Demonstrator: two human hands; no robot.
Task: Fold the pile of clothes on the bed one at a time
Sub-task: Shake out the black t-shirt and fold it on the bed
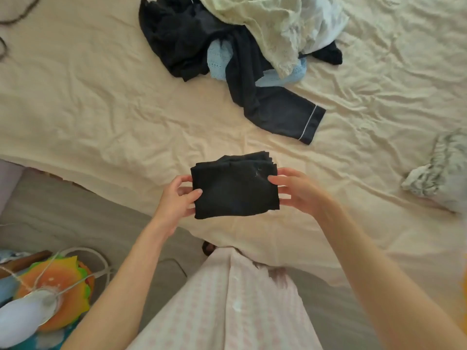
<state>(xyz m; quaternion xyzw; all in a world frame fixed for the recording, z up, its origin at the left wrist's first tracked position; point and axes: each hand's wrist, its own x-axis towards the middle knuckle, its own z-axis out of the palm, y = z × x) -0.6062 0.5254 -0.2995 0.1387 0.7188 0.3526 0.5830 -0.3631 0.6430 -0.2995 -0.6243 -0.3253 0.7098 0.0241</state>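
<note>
One black garment (236, 189) folded down to a compact rectangle, held up just above the near edge of the bed (101, 117). Gripped at its left edge by left hand (177, 198), thumb on top and fingers curled beneath; pinched at its right edge by right hand (295, 192). Judged complete as a fold but not yet set down. Remaining: pile of clothes (242, 44) beyond the black garment, far side of bed, unfolded. Contains dark items, a navy sleeve with white piping (285, 117) trailing toward the garment, pale green and light blue lace pieces. Striped grey-white fabric (439, 170) well right of the garment, crumpled; unclear whether laundry. Bulk of task judged outstanding. Surface: cream sheet, heavily creased. Floor grey, left of and below the garment; colourful toy-like object (55, 291) and white cable there.
</note>
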